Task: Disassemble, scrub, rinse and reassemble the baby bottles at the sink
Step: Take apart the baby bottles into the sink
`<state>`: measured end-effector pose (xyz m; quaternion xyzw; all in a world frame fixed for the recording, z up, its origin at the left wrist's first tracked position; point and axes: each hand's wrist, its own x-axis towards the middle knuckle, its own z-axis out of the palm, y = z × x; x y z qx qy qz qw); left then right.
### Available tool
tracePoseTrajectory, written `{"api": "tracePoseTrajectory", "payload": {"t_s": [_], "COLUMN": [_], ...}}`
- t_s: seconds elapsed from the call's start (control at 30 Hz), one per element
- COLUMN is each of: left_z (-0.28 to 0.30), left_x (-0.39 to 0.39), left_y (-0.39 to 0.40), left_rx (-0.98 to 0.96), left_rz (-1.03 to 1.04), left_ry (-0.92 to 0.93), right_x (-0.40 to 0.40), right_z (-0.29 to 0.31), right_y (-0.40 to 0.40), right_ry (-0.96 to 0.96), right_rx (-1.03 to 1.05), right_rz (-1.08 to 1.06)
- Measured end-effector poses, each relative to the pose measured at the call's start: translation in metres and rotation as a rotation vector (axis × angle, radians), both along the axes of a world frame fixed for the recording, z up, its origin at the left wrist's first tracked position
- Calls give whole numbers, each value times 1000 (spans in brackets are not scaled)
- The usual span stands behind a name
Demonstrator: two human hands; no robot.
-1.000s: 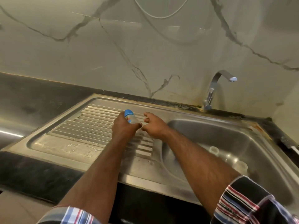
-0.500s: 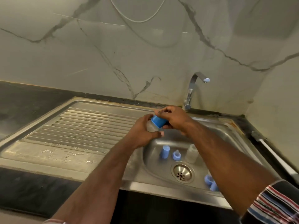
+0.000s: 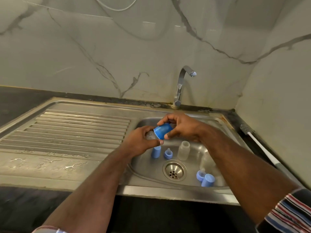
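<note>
Over the left edge of the sink basin I hold a clear baby bottle on its side. My left hand grips the bottle's body. My right hand curls round its blue cap. Down in the basin stand a blue cap, a blue collar with its teat and an open clear bottle. Another blue collar and blue cap lie at the basin's front right. A further clear bottle is partly hidden behind my right forearm.
The drain sits in the middle of the basin. A chrome tap rises behind it, with no water running. The ribbed draining board on the left is wet at its front. A bottle brush lies on the counter at the right.
Both hands have brought the capped bottle from the draining board rightward to above the basin. My right hand, earlier beside the bottle, has taken hold of the blue cap.
</note>
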<state>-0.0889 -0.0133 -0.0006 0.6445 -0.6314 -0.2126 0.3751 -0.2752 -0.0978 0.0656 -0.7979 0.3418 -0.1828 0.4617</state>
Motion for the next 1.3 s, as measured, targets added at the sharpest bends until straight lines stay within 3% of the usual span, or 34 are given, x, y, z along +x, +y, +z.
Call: {"api": "tracePoseTrajectory", "payload": {"t_s": [0.1,0.17,0.23,0.37,0.5,0.6,0.67,0.77,0.93,1.13,1.23,1.3], "left_z": [-2,-3,-2,-1,-2,-4,-3,-3,-2,-3,-4,-4], "left_x": [-1,-2,-1,5,6,2,-1,-1,3,1,1,-1], "left_y": [-1,-1,-2,-4,-6,-7,-6,-6,-7,-7,-8,-6], "left_rx": [0,2,1,9,38,29,-9,-26,25,39,16,-12], "left_rz": [11,4,-14,-37,-48,-27,-9,-9,-49,-27,-5,-2], "left_ry": [-38,-72,-80,-6,25,10,-68,-102,-39,-37,-40,-85], "right_x": [0,5,10,6,1,1,6,12,4,4,4,7], "right_z": [-2,0,2,1,-4,-4,-4,-6,-3,-6,-2,0], "right_y": [1,5,6,1,-2,-4,-1,-1,-7,-7,-3,-1], "right_ry": [-51,108,230,51,1,-79,19,296,127,61,-7,88], "right_rx": [240,316,242,145,40,214,308,257,127,22,165,329], "right_rz": [-64,-109,-105,-15,73,27,-54,-86,26,41,-10,-51]}}
